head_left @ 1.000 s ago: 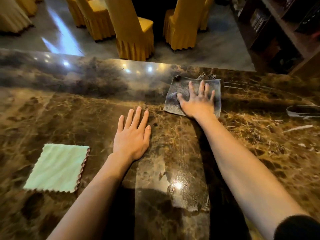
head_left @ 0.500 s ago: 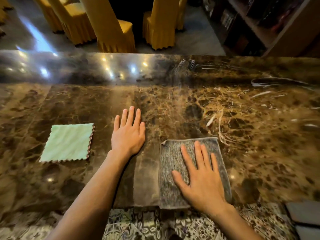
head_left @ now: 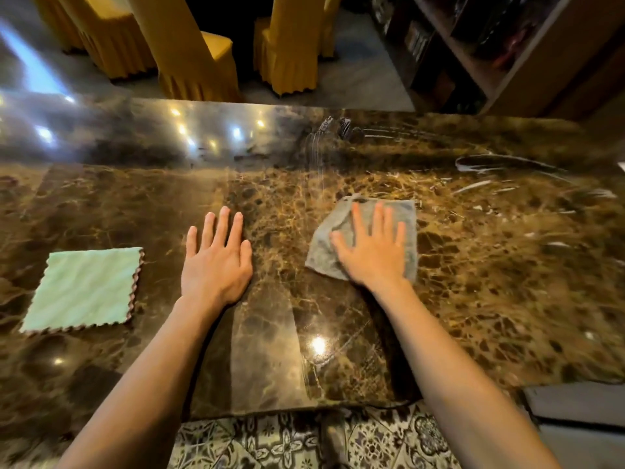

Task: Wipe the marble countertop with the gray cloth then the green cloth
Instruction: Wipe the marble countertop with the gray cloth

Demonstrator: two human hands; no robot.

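The brown marble surface (head_left: 473, 282) fills most of the view, glossy, with light spots along its far band and pale wet streaks toward 2 o'clock. Beyond its far edge stand yellow-covered chairs (head_left: 189, 52), and a wooden shelf unit (head_left: 527, 62) rises at 1 o'clock. Patterned floor tile (head_left: 270, 441) shows under the near edge.

Half a second ago the gray cloth lay at the near edge with the right hand on it; now both have travelled away from the person to mid-surface, and the cloth has turned and rumpled, its far-left corner folded over. The left hand and the green cloth keep the same places relative to each other.

The right hand (head_left: 373, 252) lies palm down on the gray cloth (head_left: 404, 218), fingers (head_left: 378, 218) spread apart and flat, pressing rather than gripping. The cloth reaches past the fingertips toward 12 o'clock and shows on both sides of the palm; its long axis runs roughly from 7 to 1 o'clock.

The left hand (head_left: 216, 262) rests flat on bare marble, fingers slightly apart, holding nothing, pointing to 12 o'clock.

The green cloth (head_left: 84, 289) lies flat at 9 o'clock of the left hand, apart from it, a near square with a scalloped brown edge, skewed slightly clockwise.
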